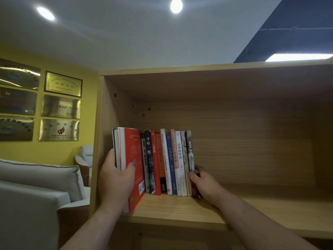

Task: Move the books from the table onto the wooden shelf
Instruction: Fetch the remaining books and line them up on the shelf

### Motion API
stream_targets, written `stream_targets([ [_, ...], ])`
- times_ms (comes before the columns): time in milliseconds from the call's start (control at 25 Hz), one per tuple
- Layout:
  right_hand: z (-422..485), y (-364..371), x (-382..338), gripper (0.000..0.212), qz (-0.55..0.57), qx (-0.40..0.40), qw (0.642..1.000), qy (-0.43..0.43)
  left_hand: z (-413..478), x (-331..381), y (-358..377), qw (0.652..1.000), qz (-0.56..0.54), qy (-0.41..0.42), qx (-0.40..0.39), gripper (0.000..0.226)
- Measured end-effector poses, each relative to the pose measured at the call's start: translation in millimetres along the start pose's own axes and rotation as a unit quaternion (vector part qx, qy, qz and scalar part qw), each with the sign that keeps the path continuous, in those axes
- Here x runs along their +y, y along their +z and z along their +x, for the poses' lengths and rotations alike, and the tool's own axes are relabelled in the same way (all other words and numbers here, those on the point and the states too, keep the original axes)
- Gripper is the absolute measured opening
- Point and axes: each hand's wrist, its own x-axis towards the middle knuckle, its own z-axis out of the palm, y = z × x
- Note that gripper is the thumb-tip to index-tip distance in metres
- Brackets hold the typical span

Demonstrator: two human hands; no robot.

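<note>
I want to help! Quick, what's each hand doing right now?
Left hand: closed around the red book and a few books beside it.
Right hand: pressed against the last book in the row, steadying it.

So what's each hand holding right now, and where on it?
Left hand grips the red book by its front edge, thumb on the cover. Right hand presses the row's rightmost book low down.

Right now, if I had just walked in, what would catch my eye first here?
Probably the row of books standing upright at the left end of the wooden shelf, squeezed between two bare hands. The left hand grips a red book at the row's left end, which juts out past the shelf edge; the right hand presses against the right end. Gold plaques gleam on the yellow wall at left.
</note>
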Motion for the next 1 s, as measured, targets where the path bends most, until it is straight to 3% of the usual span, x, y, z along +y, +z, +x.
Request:
stream_targets([
  [240,2.6,1.8,-5.9,0.040,-0.003,-0.016,1.000,0.013,-12.4,26.0,-18.2,0.998,-0.050,0.031,0.037,0.029],
  [440,-16.1,-4.0,-11.3,0.038,0.151,-0.007,0.987,0.056,-12.3,37.9,7.3,0.969,-0.219,-0.108,-0.024,0.010],
  [560,-15.4,-22.0,-16.0,0.067,0.259,0.091,0.961,0.011,-15.5,47.0,27.7,0.945,-0.267,-0.178,-0.070,0.011],
  [640,-20.0,-36.0,-20.5,0.083,0.326,0.056,0.944,-0.015,-15.7,50.5,40.8,0.931,-0.279,-0.205,-0.112,0.009],
  [800,-38.2,-49.9,-22.7,0.056,0.300,-0.054,0.953,-0.003,-16.7,63.6,70.8,0.914,-0.282,-0.195,-0.214,0.017],
  [880,-42.6,-61.5,-19.9,0.052,0.315,-0.017,0.949,-0.009,-16.9,58.1,81.6,0.922,-0.229,-0.160,-0.267,0.027],
  [960,-47.2,-74.7,-15.9,0.047,0.312,0.046,0.949,-0.019,-12.9,33.4,82.1,0.969,-0.006,-0.046,-0.241,0.051],
  [1000,-49.8,-80.0,-12.9,0.044,0.308,0.080,0.948,-0.025,-10.8,17.4,78.6,0.971,0.134,0.011,-0.196,0.066],
])
